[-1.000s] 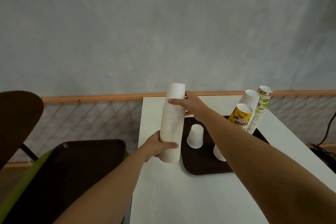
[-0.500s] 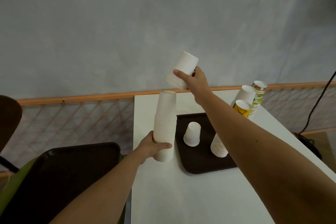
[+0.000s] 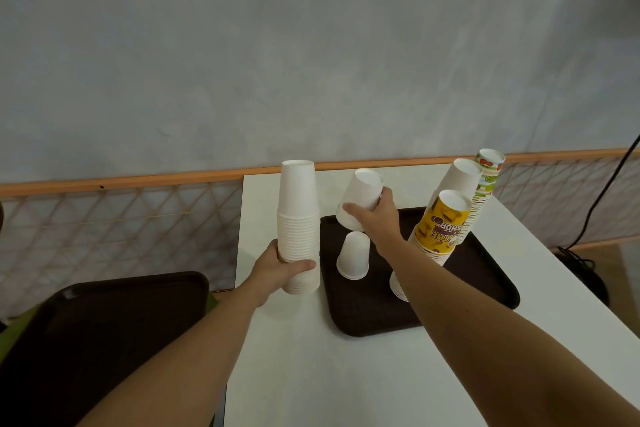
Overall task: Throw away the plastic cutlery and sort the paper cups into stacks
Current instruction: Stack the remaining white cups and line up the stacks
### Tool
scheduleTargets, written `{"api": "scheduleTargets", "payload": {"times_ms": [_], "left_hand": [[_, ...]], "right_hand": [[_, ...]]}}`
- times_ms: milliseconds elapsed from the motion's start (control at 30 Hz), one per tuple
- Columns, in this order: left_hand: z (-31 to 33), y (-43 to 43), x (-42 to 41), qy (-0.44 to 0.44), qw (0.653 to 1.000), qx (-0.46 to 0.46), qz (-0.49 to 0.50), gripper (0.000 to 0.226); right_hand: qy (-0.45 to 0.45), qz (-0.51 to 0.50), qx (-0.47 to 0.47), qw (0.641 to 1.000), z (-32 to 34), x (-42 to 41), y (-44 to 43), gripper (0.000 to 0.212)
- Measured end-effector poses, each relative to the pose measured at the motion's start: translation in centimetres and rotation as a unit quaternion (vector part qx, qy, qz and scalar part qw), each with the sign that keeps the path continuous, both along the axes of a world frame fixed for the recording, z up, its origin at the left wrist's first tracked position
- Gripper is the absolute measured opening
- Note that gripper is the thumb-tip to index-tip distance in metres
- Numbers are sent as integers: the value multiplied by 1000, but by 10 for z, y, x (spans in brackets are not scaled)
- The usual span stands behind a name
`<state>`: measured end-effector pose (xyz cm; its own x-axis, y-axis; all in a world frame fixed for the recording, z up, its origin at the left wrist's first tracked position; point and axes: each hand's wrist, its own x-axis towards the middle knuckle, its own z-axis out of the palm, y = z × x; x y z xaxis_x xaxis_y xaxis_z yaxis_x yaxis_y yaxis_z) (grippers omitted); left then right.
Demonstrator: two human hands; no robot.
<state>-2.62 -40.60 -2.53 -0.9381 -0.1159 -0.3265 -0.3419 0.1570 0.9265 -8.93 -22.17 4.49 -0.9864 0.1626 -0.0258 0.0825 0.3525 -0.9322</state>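
So far: cup sorting looks well along but not finished, as I judge it.
Left grip (image 3: 277, 270): wrapped round the lower part of the tall white stack (image 3: 298, 211), thumb across the front. The stack is upright, with its base at the tabletop (image 3: 346, 374); cannot tell if it touches.
Right grip (image 3: 375, 218): holding the white held cup (image 3: 360, 199) mouth down and tilted, in the air. Whether it is one cup or a few nested, cannot tell. It sits just right of the tall white stack, apart from it.
Loose cup (image 3: 353, 255): single, white, upside down on the brown tray (image 3: 485, 288), right below the right grip and between the two grips.
Other stacks: the yellow printed stack (image 3: 440, 229), plain white stack (image 3: 462, 180) and green patterned stack (image 3: 486, 177) lean together on the tray, right of the right grip, their bases partly hidden by the forearm.
Cutlery: none in view; binned or out of frame, cannot tell.
Second tray (image 3: 104, 322): dark, below and left of the left grip, off the tabletop.
Left to do: the held cup and loose cup need a stack, and the leaning stacks likely need straightening.
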Motion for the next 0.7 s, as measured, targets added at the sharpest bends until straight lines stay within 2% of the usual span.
{"api": "scheduleTargets", "payload": {"times_ms": [367, 533, 700], "left_hand": [[-4, 13, -11, -5, 1000, -8, 8, 70], [-3, 16, -16, -7, 1000, -3, 11, 76], [-2, 20, -20, -5, 1000, -5, 3, 76]], "right_hand": [[-102, 37, 42, 993, -56, -6, 15, 84], [-135, 61, 28, 989, -63, -9, 19, 82], [-107, 63, 8, 992, -49, -13, 18, 79]]}}
